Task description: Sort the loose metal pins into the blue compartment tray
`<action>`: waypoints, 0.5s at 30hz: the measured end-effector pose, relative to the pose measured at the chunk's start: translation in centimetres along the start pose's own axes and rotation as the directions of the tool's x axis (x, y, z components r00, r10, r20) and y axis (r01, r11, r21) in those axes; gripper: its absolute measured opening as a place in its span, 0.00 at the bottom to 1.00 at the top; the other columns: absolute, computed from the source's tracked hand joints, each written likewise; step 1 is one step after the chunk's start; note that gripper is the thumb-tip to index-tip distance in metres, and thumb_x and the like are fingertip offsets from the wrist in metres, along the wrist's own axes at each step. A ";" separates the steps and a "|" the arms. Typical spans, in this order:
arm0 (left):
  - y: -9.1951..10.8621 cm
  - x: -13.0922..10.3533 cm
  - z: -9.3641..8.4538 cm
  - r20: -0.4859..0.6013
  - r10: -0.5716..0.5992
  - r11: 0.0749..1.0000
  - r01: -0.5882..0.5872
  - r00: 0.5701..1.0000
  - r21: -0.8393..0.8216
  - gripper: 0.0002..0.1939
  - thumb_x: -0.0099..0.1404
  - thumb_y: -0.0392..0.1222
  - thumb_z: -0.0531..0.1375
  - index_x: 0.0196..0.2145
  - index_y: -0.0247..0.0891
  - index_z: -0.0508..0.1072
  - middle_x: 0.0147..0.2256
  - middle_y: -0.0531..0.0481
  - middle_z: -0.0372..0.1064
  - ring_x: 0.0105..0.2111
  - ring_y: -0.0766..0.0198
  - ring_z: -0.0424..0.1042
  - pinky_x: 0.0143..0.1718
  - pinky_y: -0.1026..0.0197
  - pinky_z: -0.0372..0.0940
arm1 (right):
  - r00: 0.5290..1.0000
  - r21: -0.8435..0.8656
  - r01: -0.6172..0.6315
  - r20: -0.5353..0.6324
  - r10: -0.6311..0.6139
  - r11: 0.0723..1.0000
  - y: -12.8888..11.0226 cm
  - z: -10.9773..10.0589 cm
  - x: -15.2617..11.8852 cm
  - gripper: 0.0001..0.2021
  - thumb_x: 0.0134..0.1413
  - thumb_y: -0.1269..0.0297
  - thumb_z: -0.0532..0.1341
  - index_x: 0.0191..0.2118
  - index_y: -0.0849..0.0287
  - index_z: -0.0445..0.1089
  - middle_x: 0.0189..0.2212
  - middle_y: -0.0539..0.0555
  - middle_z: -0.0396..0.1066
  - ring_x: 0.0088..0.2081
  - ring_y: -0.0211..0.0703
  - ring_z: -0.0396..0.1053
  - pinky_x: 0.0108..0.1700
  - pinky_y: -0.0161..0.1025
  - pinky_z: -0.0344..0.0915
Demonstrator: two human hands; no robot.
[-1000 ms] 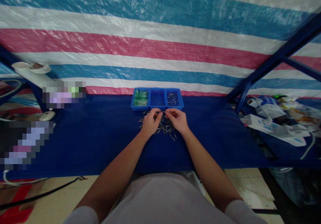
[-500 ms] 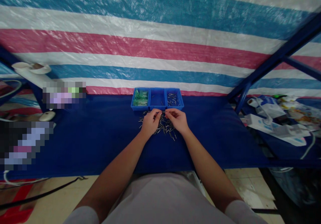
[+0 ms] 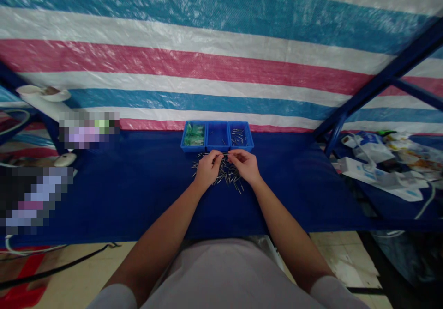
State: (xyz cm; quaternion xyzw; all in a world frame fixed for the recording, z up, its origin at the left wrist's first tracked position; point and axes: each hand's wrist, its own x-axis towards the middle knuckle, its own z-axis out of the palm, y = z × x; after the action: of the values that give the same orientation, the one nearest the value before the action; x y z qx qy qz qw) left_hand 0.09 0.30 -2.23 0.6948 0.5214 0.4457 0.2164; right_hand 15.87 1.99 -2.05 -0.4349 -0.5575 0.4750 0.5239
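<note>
My left hand and my right hand meet fingertip to fingertip over a loose pile of thin dark metal pins. Both are closed in a pinch on one slim dark pin, which spans the small gap between them. Its exact kind is too small to make out. Just beyond my fingers stands a row of blue bins. The left bin contains green-and-clear small packets, the middle bin a few thin pins, and the right bin several dark pins.
A blue cloth covers the table. Striped plastic sheeting hangs behind it. On the right, past a blue metal frame, lie a white power strip and plastic bags. A white cylinder and blurred-out items sit at left.
</note>
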 end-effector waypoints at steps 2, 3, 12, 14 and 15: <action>0.0 0.0 0.0 0.004 -0.001 1.000 0.001 1.000 0.013 0.12 0.68 0.46 0.51 0.35 0.38 0.70 0.25 0.54 0.66 0.26 0.67 0.65 0.30 0.65 0.57 | 1.000 0.003 0.002 0.001 -0.002 1.000 -0.1 0.0 0.0 0.11 0.44 0.58 0.67 0.34 0.57 0.74 0.25 0.51 0.75 0.28 0.41 0.73 0.36 0.40 0.70; 0.0 0.0 0.0 0.007 -0.004 1.000 0.004 1.000 0.018 0.13 0.68 0.46 0.50 0.34 0.38 0.70 0.24 0.54 0.66 0.25 0.67 0.65 0.30 0.65 0.57 | 1.000 0.003 0.003 -0.001 -0.003 1.000 -0.1 0.0 0.0 0.11 0.44 0.58 0.67 0.34 0.57 0.74 0.25 0.51 0.75 0.28 0.42 0.73 0.36 0.40 0.70; 0.3 0.0 0.0 -0.012 -0.004 1.000 0.004 1.000 0.003 0.12 0.68 0.47 0.50 0.37 0.39 0.70 0.25 0.54 0.66 0.25 0.68 0.65 0.30 0.65 0.58 | 1.000 0.000 -0.012 -0.012 0.012 1.000 -0.1 0.1 -0.1 0.13 0.43 0.55 0.67 0.34 0.56 0.75 0.25 0.52 0.75 0.28 0.43 0.73 0.35 0.41 0.71; 0.2 0.0 0.1 -0.022 -0.019 1.000 0.019 1.000 -0.010 0.11 0.66 0.47 0.53 0.40 0.39 0.70 0.23 0.56 0.65 0.24 0.69 0.65 0.28 0.66 0.58 | 1.000 -0.007 -0.013 -0.017 0.012 1.000 -0.1 0.0 0.0 0.13 0.43 0.54 0.67 0.34 0.56 0.75 0.25 0.52 0.75 0.28 0.43 0.73 0.35 0.41 0.71; 0.2 0.0 0.1 -0.026 -0.027 1.000 0.026 0.999 -0.014 0.11 0.66 0.46 0.54 0.41 0.40 0.70 0.23 0.56 0.65 0.23 0.69 0.64 0.27 0.66 0.58 | 1.000 -0.009 -0.013 -0.019 0.013 1.000 -0.1 0.0 0.0 0.14 0.43 0.54 0.67 0.34 0.56 0.75 0.25 0.52 0.75 0.28 0.43 0.73 0.35 0.41 0.71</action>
State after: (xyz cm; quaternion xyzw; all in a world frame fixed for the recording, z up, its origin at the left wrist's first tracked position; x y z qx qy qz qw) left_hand 0.28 0.21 -2.17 0.6804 0.5301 0.4555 0.2203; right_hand 15.85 1.95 -1.91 -0.4453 -0.5518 0.4716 0.5242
